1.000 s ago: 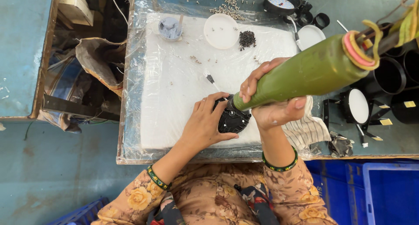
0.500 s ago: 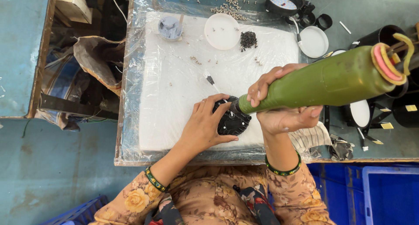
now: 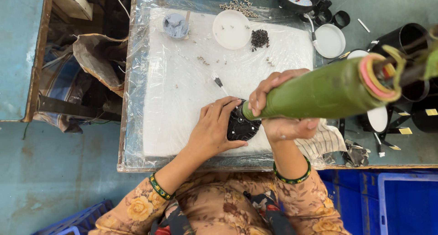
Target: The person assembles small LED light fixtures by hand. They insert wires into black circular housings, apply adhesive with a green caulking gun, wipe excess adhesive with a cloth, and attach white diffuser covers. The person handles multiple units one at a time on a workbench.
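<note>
Black disc (image 3: 241,125) lies on white pad (image 3: 182,102) at table's near edge, L hand (image 3: 214,130) flat beside it w/ fingers spread pinning its left rim, R hand (image 3: 278,107) wrapped tight round green driver (image 3: 319,91), tip on disc, axis slanting up-right.
</note>
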